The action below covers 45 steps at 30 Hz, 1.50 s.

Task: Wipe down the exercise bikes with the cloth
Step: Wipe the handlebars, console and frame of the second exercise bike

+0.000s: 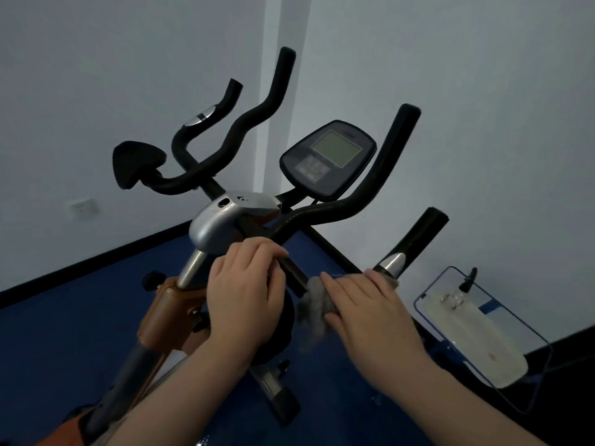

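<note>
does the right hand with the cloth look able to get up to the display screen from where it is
Probably yes. The right hand holds the cloth on the handlebar below the display screen. The space between looks open, crossed only by one curved bar it could pass over. How far the arm must stretch is hard to judge.

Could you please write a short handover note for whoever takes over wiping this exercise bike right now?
Left hand: grips the black handlebar tube just below the silver plastic stem cover, steadying it.
Right hand: presses the bunched grey cloth round the same tube, beside the chrome-tipped right grip.
Done: cannot tell from this view which parts are already wiped.
Left: judging by the cloth's place, probably the upper handlebar arms, the black console with its green screen and the orange frame.
</note>
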### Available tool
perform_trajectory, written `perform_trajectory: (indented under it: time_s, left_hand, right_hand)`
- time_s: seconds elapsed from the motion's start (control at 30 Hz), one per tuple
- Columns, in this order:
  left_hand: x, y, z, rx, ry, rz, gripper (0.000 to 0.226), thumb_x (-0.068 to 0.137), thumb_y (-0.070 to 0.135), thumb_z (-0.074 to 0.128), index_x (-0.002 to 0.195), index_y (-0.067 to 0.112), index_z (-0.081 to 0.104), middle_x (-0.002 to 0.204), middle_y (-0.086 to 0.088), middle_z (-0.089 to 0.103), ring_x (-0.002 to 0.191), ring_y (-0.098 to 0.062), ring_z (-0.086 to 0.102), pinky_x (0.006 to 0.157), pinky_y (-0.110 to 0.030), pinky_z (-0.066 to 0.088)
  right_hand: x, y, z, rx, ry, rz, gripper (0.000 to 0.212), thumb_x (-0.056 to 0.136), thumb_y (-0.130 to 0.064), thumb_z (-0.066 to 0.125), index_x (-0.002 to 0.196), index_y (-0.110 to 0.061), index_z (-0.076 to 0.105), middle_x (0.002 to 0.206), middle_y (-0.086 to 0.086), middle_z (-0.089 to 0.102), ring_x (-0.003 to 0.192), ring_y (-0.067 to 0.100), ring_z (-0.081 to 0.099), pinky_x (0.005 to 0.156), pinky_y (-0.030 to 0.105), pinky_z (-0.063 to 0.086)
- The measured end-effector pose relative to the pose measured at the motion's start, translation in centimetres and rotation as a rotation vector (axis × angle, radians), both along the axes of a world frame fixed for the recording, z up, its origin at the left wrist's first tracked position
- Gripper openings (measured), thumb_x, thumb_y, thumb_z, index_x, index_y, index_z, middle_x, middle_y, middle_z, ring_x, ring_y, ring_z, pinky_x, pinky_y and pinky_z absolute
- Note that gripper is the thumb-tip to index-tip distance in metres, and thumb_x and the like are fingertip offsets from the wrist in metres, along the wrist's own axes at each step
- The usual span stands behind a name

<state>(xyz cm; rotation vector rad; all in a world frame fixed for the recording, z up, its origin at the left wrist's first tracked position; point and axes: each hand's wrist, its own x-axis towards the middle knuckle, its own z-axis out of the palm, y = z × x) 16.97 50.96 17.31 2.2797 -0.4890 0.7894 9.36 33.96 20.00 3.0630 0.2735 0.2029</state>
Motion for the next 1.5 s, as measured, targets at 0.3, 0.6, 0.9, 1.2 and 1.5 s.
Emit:
perform_trajectory:
  time_s: [0.3, 0.6, 0.9, 1.2, 1.5]
  left_hand:
    - [-0.5, 0.1, 0.1, -0.174, 0.021, 0.101, 0.02, 0.084, 0.013, 0.045, 0.092, 0.017, 0.063, 0.092, 0.003, 0.061, 0.085, -0.011, 0.052, 0.075, -0.019, 0.032]
    - [-0.3, 0.2, 0.0, -0.122, 0.008, 0.062, 0.017, 0.081, 0.014, 0.048, 0.087, 0.019, 0.063, 0.091, 0.005, 0.062, 0.084, -0.01, 0.051, 0.073, -0.024, 0.034]
    - [-0.3, 0.5, 0.3, -0.182, -0.043, -0.123, 0.019, 0.08, 0.012, 0.05, 0.08, 0.02, 0.067, 0.094, 0.009, 0.066, 0.085, -0.005, 0.056, 0.073, -0.028, 0.038]
    - [-0.3, -2.0, 3.8, -0.348, 0.271, -0.518, 0.018, 0.086, 0.018, 0.052, 0.087, 0.034, 0.059, 0.089, 0.02, 0.06, 0.084, -0.003, 0.059, 0.073, -0.028, 0.048]
    - [1.6, -5.7, 3.3, -0.42, 0.518, -0.387, 0.027, 0.089, 0.009, 0.055, 0.087, 0.034, 0.062, 0.088, 0.014, 0.065, 0.085, -0.004, 0.061, 0.071, -0.017, 0.047]
  right_hand:
    - [6.2, 2.0, -0.1, -0.082, 0.155, 0.151, 0.032, 0.102, -0.038, 0.032, 0.118, -0.011, 0.04, 0.101, 0.01, 0.057, 0.079, 0.03, 0.059, 0.056, 0.033, 0.032]
    - [8.9, 3.0, -0.3, 0.182, 0.287, 0.08, 0.036, 0.101, -0.041, 0.03, 0.118, -0.01, 0.037, 0.085, 0.004, 0.049, 0.069, 0.022, 0.047, 0.055, 0.034, 0.032]
    - [8.8, 3.8, -0.7, 0.265, 0.237, -0.012, 0.033, 0.101, -0.042, 0.029, 0.117, -0.014, 0.038, 0.091, 0.004, 0.057, 0.069, 0.021, 0.051, 0.058, 0.034, 0.034]
    - [2.1, -6.6, 3.2, -0.113, -0.001, 0.14, 0.037, 0.092, -0.02, 0.05, 0.127, -0.028, 0.058, 0.124, -0.004, 0.06, 0.118, 0.016, 0.054, 0.112, 0.042, 0.029]
    - [0.8, -2.4, -0.7, 0.269, -0.177, -0.051, 0.041, 0.092, -0.043, 0.041, 0.1, -0.016, 0.07, 0.121, -0.001, 0.061, 0.136, 0.017, 0.035, 0.119, 0.042, 0.011]
